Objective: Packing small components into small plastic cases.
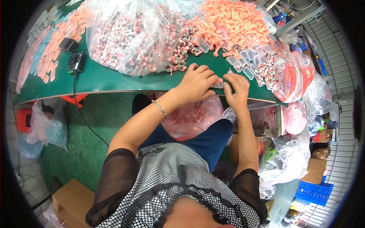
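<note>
At the table's near edge my two hands meet around a small clear plastic case with pink contents. My left hand is closed on its left end, fingers bent over the top. My right hand curls at the right end, thumb and fingertips by the case; its exact grip is partly hidden. A small pink tip shows just beyond the right fingers. Past my hands lies a heap of pink-and-grey earplug-like pieces, partly inside a large clear bag. Several empty clear cases lie to the right.
Orange cords are heaped at the back right. A red-and-white bag stands at the right end. Black devices with a hanging cable sit left on the green table. A pink bag of pieces is below the edge, by my lap.
</note>
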Tool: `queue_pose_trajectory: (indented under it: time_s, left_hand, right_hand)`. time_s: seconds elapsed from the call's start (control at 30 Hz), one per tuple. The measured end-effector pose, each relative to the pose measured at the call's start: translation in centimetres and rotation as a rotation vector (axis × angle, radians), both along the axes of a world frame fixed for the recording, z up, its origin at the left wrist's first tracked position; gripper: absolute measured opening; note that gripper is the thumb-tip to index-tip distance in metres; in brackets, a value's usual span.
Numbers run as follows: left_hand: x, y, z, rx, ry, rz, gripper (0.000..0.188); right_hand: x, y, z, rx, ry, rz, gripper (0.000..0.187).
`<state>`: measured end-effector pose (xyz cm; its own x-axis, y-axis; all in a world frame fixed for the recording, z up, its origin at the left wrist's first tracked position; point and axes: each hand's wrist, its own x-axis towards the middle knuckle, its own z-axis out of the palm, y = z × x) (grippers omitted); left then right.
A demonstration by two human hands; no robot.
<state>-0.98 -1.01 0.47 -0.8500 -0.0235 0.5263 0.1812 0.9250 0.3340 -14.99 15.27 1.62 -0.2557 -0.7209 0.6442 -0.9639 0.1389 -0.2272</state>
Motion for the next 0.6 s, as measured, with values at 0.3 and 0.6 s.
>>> queue_pose_trajectory:
  time_s: [0.3, 0.6]
  left_hand:
    - [1.1, -0.6, -0.8, -0.027, 0.132, 0.019, 0.027]
    - [0.7, -2.2, 0.3, 0.187, 0.159, 0.170, 0.017]
  right_hand:
    - [-7.7, -2.1, 0.0, 0.228, 0.033, -0.392, 0.021]
    - [-10.2, -0.7, -0.6, -0.153, -0.552, -0.173, 0.012]
